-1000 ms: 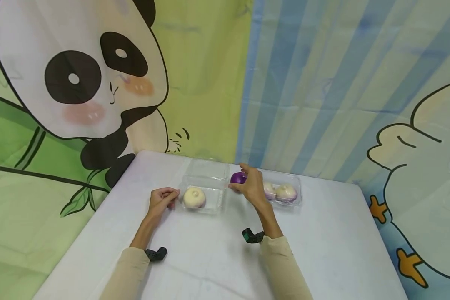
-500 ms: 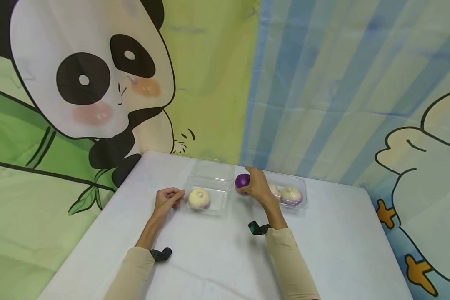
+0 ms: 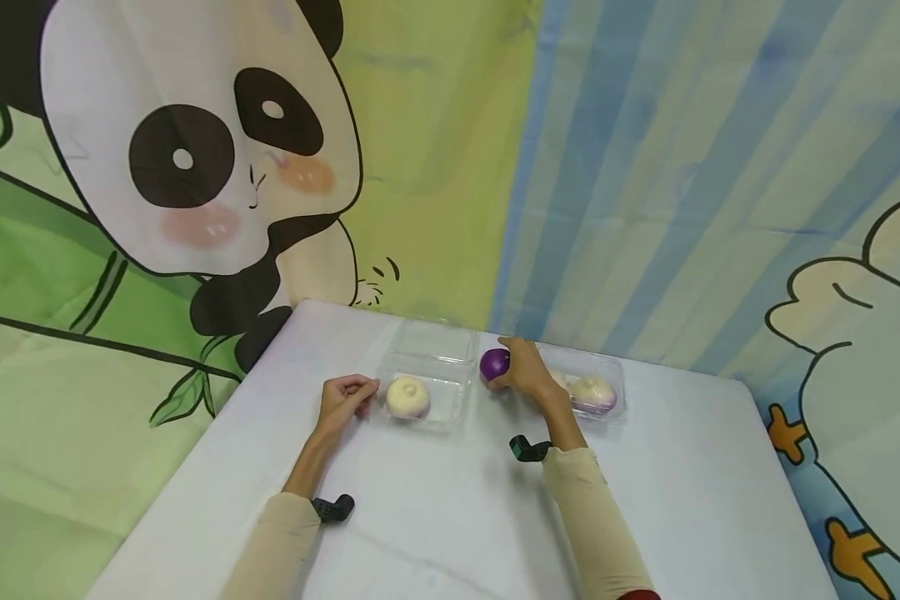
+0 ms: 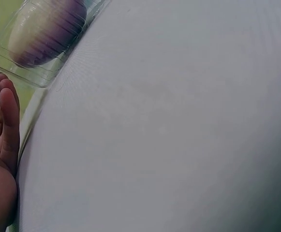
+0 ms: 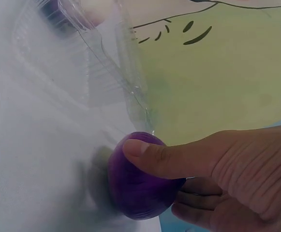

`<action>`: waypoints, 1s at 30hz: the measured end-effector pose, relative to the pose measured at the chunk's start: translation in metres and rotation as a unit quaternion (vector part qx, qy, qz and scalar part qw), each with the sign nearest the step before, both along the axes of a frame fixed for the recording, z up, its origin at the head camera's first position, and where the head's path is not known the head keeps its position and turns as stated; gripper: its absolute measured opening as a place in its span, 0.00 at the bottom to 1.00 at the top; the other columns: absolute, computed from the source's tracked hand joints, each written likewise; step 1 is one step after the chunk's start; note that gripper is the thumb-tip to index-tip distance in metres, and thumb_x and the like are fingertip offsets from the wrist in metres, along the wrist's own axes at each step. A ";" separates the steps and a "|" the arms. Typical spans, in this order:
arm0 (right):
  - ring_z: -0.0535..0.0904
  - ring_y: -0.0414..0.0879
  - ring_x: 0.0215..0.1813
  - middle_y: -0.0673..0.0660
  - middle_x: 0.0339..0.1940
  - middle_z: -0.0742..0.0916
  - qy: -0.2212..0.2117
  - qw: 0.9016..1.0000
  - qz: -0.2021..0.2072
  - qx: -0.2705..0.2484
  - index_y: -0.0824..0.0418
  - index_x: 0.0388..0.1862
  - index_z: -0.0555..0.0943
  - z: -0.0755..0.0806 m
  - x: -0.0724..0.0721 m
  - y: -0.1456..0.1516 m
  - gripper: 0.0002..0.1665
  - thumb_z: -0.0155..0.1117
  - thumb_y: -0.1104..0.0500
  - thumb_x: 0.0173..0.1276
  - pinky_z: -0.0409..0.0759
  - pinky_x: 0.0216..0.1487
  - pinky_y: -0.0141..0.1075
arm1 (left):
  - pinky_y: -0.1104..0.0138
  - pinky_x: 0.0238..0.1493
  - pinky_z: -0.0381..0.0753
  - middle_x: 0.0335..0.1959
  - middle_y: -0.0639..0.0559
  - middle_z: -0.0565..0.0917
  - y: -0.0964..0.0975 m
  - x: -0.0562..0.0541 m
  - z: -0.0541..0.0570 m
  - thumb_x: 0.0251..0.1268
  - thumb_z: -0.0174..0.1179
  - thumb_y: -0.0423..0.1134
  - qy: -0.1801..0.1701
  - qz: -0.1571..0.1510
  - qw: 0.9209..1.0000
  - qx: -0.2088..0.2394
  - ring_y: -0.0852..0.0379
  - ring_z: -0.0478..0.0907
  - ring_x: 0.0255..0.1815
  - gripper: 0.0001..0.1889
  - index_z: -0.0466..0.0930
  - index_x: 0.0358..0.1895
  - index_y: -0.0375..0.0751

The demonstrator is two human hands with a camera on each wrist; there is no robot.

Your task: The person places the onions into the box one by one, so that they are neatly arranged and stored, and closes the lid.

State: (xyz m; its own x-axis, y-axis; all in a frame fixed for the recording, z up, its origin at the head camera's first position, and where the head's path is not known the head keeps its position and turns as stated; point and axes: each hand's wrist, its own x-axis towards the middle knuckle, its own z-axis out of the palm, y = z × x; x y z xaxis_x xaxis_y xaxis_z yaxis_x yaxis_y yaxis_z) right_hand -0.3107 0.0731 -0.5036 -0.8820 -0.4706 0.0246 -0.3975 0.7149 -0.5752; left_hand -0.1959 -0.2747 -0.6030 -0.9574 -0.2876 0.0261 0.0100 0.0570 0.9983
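My right hand (image 3: 527,367) grips a glossy purple onion (image 3: 495,365) between thumb and fingers. In the right wrist view the thumb lies across the onion (image 5: 142,179), and its shadow falls on the table beside it. My left hand (image 3: 342,402) pinches the left rim of an open clear plastic container (image 3: 444,408); in the left wrist view the fingertips meet the container's corner (image 4: 38,79). One pale onion (image 3: 407,397) with a purplish underside sits in the left part of that container. The right fingers are partly hidden behind the onion and hand.
Right of my right hand stands a second clear container (image 3: 617,383) with pale purple-tinged onions (image 3: 594,393) inside, partly covered by the hand. The open container's lid (image 3: 435,342) leans back toward the curtain (image 3: 435,250). Both containers stand on a white table (image 3: 435,500).
The head view has turned left, so everything appears farther right. My right thumb has shifted along the purple onion's underside toward the right. My left hand stays at the container's rim.
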 end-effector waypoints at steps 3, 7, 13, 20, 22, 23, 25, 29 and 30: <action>0.73 0.73 0.75 0.77 0.72 0.81 0.008 1.000 0.000 0.001 0.78 0.77 0.72 0.005 -0.006 0.002 0.56 0.91 0.64 0.53 0.72 0.83 0.65 | 0.76 0.22 0.81 0.24 0.58 0.87 0.005 -0.004 0.001 0.75 0.72 0.38 0.015 -0.005 1.000 0.009 0.65 0.77 0.22 0.17 0.86 0.43 0.22; 0.76 0.74 0.74 0.77 0.70 0.83 0.014 1.000 0.008 0.008 0.80 0.74 0.74 0.005 -0.011 0.004 0.55 0.91 0.64 0.51 0.74 0.82 0.64 | 0.77 0.21 0.80 0.23 0.57 0.87 0.007 -0.006 0.001 0.75 0.72 0.37 0.027 -0.009 0.999 0.017 0.65 0.77 0.21 0.14 0.86 0.41 0.23; 0.81 0.72 0.69 0.77 0.65 0.86 0.013 0.999 0.028 0.014 0.81 0.70 0.77 -0.002 -0.010 0.002 0.52 0.93 0.65 0.48 0.81 0.76 0.63 | 0.77 0.20 0.78 0.23 0.57 0.86 0.004 0.001 0.002 0.75 0.71 0.33 0.020 -0.007 1.000 0.012 0.66 0.76 0.19 0.13 0.86 0.41 0.21; 0.79 0.71 0.70 0.75 0.65 0.87 0.008 0.999 0.030 0.017 0.80 0.69 0.79 -0.008 -0.008 -0.002 0.48 0.91 0.67 0.49 0.78 0.78 0.63 | 0.77 0.20 0.78 0.22 0.60 0.86 0.001 0.004 0.002 0.75 0.72 0.36 0.016 -0.005 1.000 0.005 0.65 0.76 0.19 0.16 0.85 0.43 0.19; 0.78 0.72 0.71 0.75 0.66 0.86 0.002 1.000 0.026 0.016 0.80 0.69 0.78 -0.008 -0.007 -0.003 0.48 0.91 0.67 0.50 0.76 0.80 0.64 | 0.77 0.20 0.78 0.22 0.60 0.85 0.000 0.004 0.002 0.75 0.72 0.36 0.019 -0.003 1.000 0.003 0.65 0.76 0.18 0.15 0.86 0.42 0.20; 0.77 0.72 0.71 0.75 0.66 0.86 0.002 1.000 0.025 0.016 0.79 0.69 0.78 -0.008 -0.007 -0.004 0.48 0.91 0.67 0.50 0.76 0.80 0.64 | 0.77 0.19 0.78 0.21 0.60 0.85 0.000 0.003 0.002 0.75 0.72 0.35 0.021 -0.003 1.000 0.001 0.66 0.76 0.18 0.15 0.86 0.42 0.20; 0.77 0.72 0.72 0.75 0.67 0.86 0.000 1.000 0.022 0.017 0.79 0.70 0.78 -0.008 -0.007 -0.004 0.48 0.91 0.67 0.50 0.76 0.80 0.64 | 0.77 0.19 0.78 0.21 0.60 0.85 0.000 0.003 0.002 0.75 0.71 0.35 0.023 -0.003 1.000 -0.003 0.66 0.76 0.18 0.14 0.86 0.42 0.20; 0.75 0.72 0.73 0.75 0.68 0.85 -0.009 1.000 0.015 0.016 0.79 0.71 0.77 -0.007 -0.007 -0.005 0.49 0.90 0.67 0.52 0.76 0.80 0.64 | 0.77 0.19 0.78 0.21 0.61 0.85 -0.001 0.002 0.002 0.75 0.71 0.35 0.023 -0.005 1.000 -0.005 0.66 0.76 0.18 0.14 0.86 0.42 0.20; 0.75 0.72 0.73 0.75 0.69 0.84 -0.011 1.000 0.012 0.015 0.79 0.71 0.77 -0.007 -0.007 -0.005 0.49 0.90 0.67 0.52 0.76 0.80 0.65 | 0.77 0.19 0.78 0.21 0.61 0.85 -0.001 0.001 0.002 0.75 0.71 0.35 0.023 -0.006 1.000 -0.004 0.66 0.76 0.18 0.14 0.86 0.42 0.21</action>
